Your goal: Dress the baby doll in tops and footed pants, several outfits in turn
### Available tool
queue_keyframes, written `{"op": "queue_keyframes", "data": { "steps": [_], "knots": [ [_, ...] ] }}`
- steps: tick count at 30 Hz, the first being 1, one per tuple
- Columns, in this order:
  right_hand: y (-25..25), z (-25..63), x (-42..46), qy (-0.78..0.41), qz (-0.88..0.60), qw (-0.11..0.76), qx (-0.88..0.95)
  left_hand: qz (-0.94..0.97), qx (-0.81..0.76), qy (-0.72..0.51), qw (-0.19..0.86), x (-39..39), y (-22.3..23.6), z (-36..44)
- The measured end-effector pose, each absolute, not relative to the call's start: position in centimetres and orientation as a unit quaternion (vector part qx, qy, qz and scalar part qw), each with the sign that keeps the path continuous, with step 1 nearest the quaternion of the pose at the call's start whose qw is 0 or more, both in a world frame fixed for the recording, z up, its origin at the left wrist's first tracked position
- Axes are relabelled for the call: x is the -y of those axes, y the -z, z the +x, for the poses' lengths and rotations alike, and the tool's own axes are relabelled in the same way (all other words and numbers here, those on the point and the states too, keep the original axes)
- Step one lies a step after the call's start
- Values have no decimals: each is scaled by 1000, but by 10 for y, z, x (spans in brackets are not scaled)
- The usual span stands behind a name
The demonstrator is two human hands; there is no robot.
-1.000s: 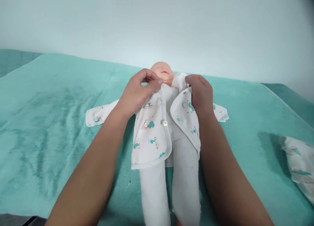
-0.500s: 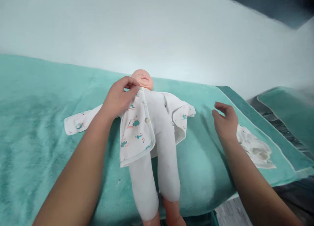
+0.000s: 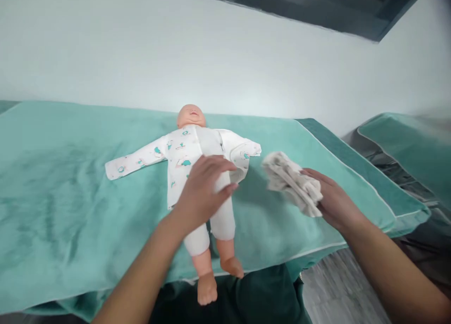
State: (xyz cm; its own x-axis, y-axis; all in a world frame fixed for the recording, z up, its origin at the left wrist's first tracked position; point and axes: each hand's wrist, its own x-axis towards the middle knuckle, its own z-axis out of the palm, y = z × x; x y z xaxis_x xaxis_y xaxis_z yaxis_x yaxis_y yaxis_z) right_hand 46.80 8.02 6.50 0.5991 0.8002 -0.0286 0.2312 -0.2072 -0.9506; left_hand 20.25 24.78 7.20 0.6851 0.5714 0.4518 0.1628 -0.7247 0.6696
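A baby doll (image 3: 192, 115) lies on its back on a green bed cover, its feet over the near edge. It wears a white printed baby jacket (image 3: 181, 159), one front panel spread over its chest and the other turned aside on the right. My left hand (image 3: 207, 183) hovers over the doll's belly and legs with fingers apart, holding nothing. To the right, my right hand (image 3: 331, 195) grips a bunched white garment (image 3: 294, 181), raised above the cover. The garment's exact kind is unclear because it is crumpled and blurred.
The green bed cover (image 3: 88, 239) spreads far to the left and ends at a piped edge on the right. A white wall (image 3: 141, 47) stands behind. Another green-covered surface (image 3: 405, 150) lies at the far right, with grey floor (image 3: 334, 286) below.
My left hand has let go of the jacket's collar and moved down and right. My right hand has picked up the crumpled garment from the cover and brought it left. The view has shifted.
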Motion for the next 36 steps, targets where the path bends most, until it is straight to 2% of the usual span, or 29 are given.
{"op": "queue_keyframes", "data": {
  "steps": [2, 4, 6, 10, 12, 15, 17, 19, 21, 24, 28, 33, 36],
  "knots": [
    [-81, 430, -107, -407, -628, 537, 390, 867, -202, -318, 326, -224, -72, 199],
    [-94, 399, -126, -480, -537, 488, 493, 844, -226, -333, 354, -212, -74, 192],
    [-103, 375, -137, -479, -489, 435, 585, 816, -258, -358, 374, -209, -79, 178],
    [-107, 353, -146, -358, -530, 394, 660, 788, -280, -386, 390, -210, -90, 148],
    [-104, 355, -147, -281, -579, 412, 645, 740, -296, -415, 439, -210, -91, 137],
    [-102, 370, -145, -155, -669, 490, 537, 581, -313, -520, 543, -208, -82, 121],
    [-105, 382, -141, -123, -692, 544, 458, 474, -292, -574, 601, -208, -72, 109],
    [-111, 391, -135, -194, -663, 593, 414, 409, -273, -588, 642, -212, -62, 94],
    [-119, 394, -129, -316, -611, 610, 393, 380, -281, -585, 659, -217, -56, 81],
    [-130, 389, -125, -430, -558, 596, 385, 365, -332, -627, 603, -223, -56, 72],
    [-135, 369, -128, -488, -507, 586, 402, 437, -359, -681, 466, -213, -75, 87],
    [-126, 335, -129, -555, -436, 524, 476, 700, -265, -449, 488, -178, -99, 121],
    [-118, 322, -129, -526, -427, 518, 523, 760, -268, -415, 423, -167, -101, 132]
  ]
}}
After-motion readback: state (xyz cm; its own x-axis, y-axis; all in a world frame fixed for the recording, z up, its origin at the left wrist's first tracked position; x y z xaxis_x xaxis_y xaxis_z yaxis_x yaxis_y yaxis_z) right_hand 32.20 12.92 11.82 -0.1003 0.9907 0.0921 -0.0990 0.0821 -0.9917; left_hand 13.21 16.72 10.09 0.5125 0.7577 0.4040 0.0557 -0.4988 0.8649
